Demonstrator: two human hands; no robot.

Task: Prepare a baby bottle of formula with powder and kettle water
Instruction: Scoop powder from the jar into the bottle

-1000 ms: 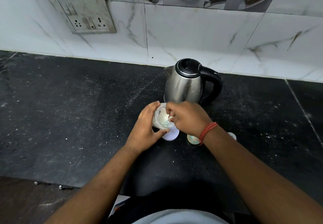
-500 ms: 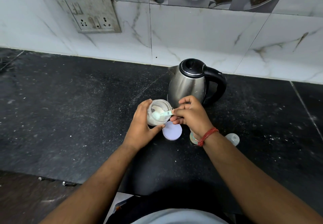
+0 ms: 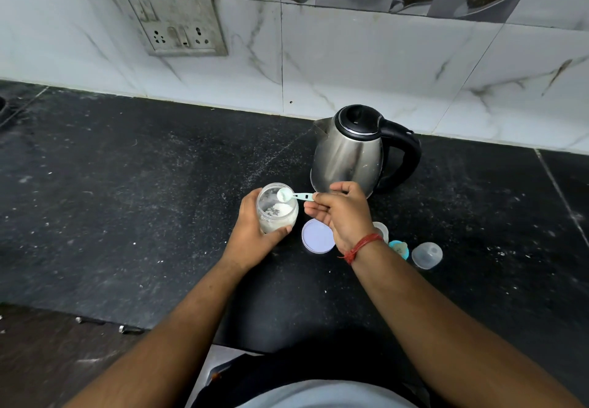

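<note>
While the scoop [image 3: 284,194] hangs loaded over the mouth of the powder jar [image 3: 277,208], clearly mid-step: measuring formula, no water poured yet. Left hand [image 3: 255,235] wrapped round the jar, thumb across the near side, steadying it on the black table [image 3: 127,200]. Right hand [image 3: 341,213] pinching the scoop's pale green handle between thumb and forefinger, other fingers loosely curled, bowl of the scoop heaped with white powder and level above the jar's rim. Next move, by judgement: carry the scoop across to the bottle without tipping, which calls for a flat, slow swing to the right and a steady wrist, then a clean turn over a narrow neck. Bottle [image 3: 381,230] mostly hidden behind the right wrist, just beside it on the table; probably open, though hard to tell from so little showing. Jar lid [image 3: 317,236] lying flat between both hands, just under the right palm. Teal teat ring [image 3: 399,249] and clear cap [image 3: 427,255] lying to the right of the wrist, close together. Kettle [image 3: 349,152] standing shut just behind the right hand, handle turned right, within easy reach for the pour.
</note>
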